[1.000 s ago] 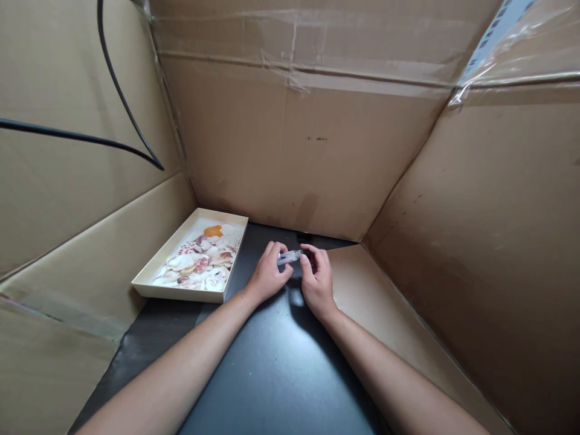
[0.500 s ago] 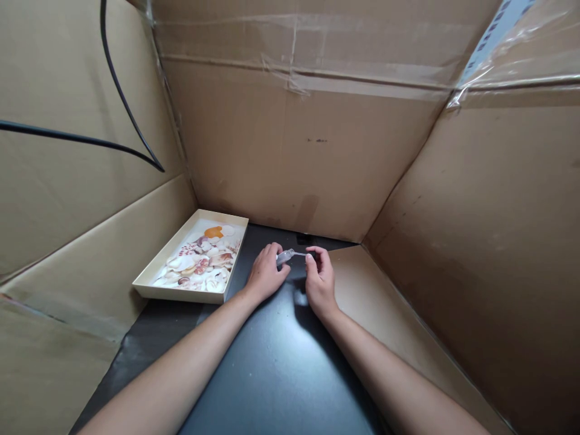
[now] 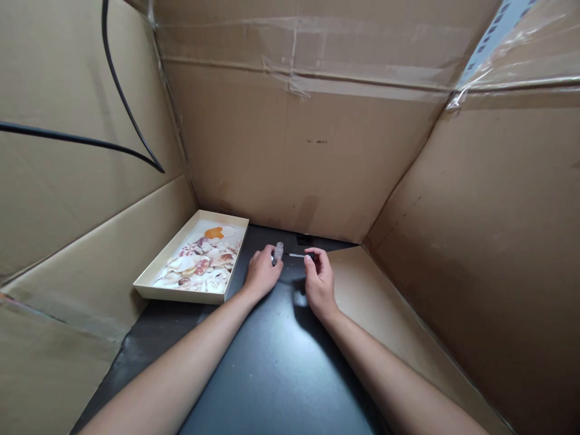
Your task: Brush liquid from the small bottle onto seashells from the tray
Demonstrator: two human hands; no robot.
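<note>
1. The fingers (image 3: 268, 261) of the left hand (image 3: 261, 275) are curled around a small clear bottle (image 3: 278, 251), holding it upright with its open neck on top, a pose that would keep any contents from spilling.
2. Just to the right, the fingers (image 3: 316, 256) of the right hand (image 3: 319, 279) are pinched on the dark cap of a thin applicator (image 3: 298, 255), which lies nearly level with its tip pointing back at the bottle (tip and neck are near each other but apart).
3. Both hands rest low on the black tabletop (image 3: 272, 368), the wrists close to it, probably to steady such fine work.
4. Left of the left-hand fingers sits a shallow cream tray (image 3: 181, 293), close beside the hand but not touching it; it holds a heap of seashells (image 3: 202, 263), white, pink and one orange, within easy reach.
5. Further out, cardboard walls (image 3: 299, 157) enclose the tabletop at the back and on both sides, with clear tape along the seams.
6. A black cable (image 3: 113, 78) hangs across the left wall, well apart from the hands.
</note>
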